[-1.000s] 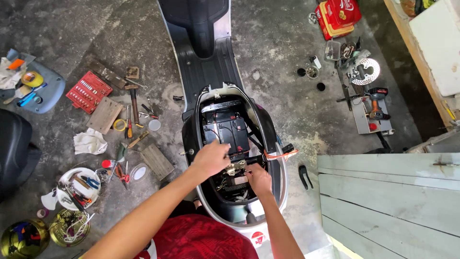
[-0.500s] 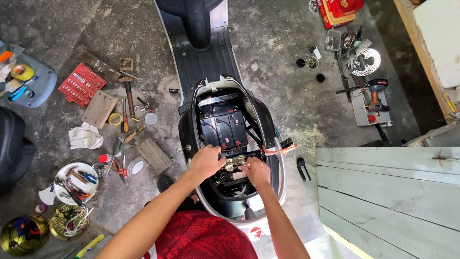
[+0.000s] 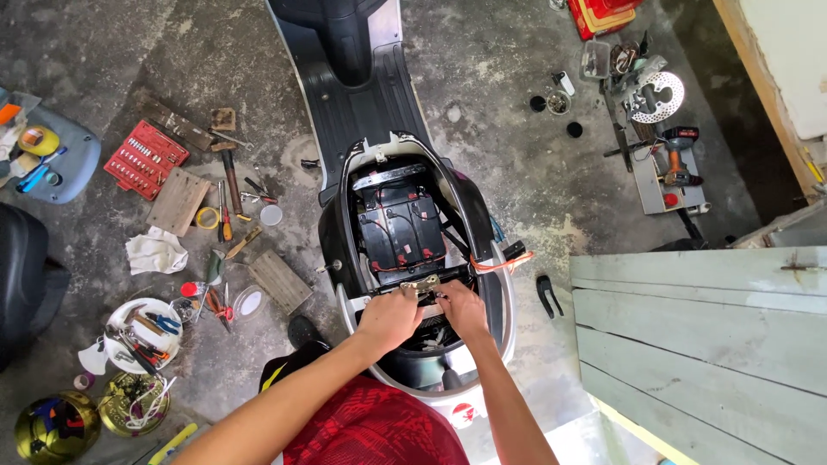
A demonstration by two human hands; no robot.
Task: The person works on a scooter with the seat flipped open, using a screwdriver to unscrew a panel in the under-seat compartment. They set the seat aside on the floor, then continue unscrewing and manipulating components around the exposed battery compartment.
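Note:
An electric scooter (image 3: 345,103) with its seat off stands below me, its open bay showing black batteries (image 3: 401,226) with red wires. My left hand (image 3: 389,317) and my right hand (image 3: 462,308) meet at the rear edge of the bay. Both grip a small tan metal bracket (image 3: 424,286) that lies across the frame there. An orange cable (image 3: 498,263) sticks out to the right of the bay. My red shirt fills the bottom of the view.
Tools litter the concrete at left: a red socket set (image 3: 146,158), a hammer (image 3: 231,176), wood blocks, a white rag (image 3: 155,253), bowls of parts. A cordless drill (image 3: 674,157) and a brake disc (image 3: 658,93) lie at upper right. A pale green plank panel (image 3: 706,336) stands at right.
The view has shifted so the scooter sits slightly higher and closer. Both hands have drawn together at the rear edge of the battery bay and stay on the bracket.

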